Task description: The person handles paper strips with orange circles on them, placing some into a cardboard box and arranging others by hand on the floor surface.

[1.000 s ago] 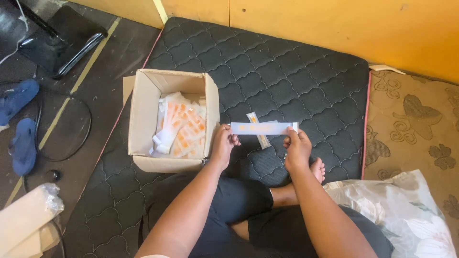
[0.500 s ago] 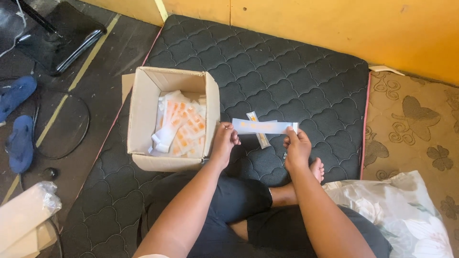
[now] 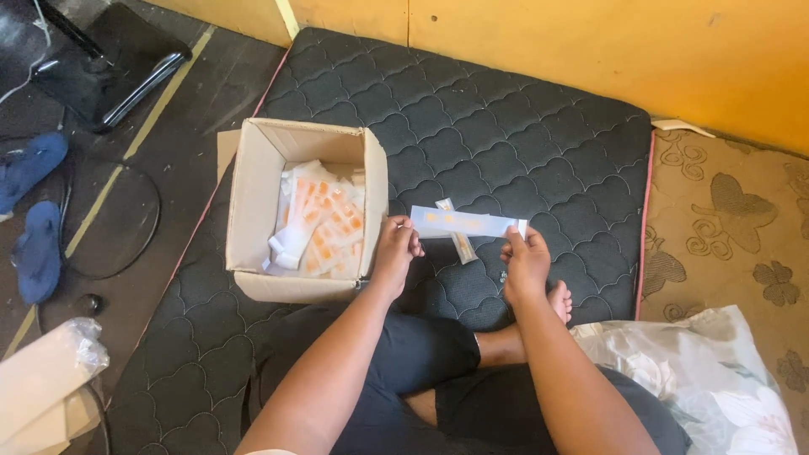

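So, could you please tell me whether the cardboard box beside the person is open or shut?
Open: the cardboard box has its top flaps up, and the white and orange packets inside show.

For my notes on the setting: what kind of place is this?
Probably a room in a home, with work done on the floor: a dark quilted mattress, blue sandals on the floor, and a cardboard box of sachets beside the seated person.
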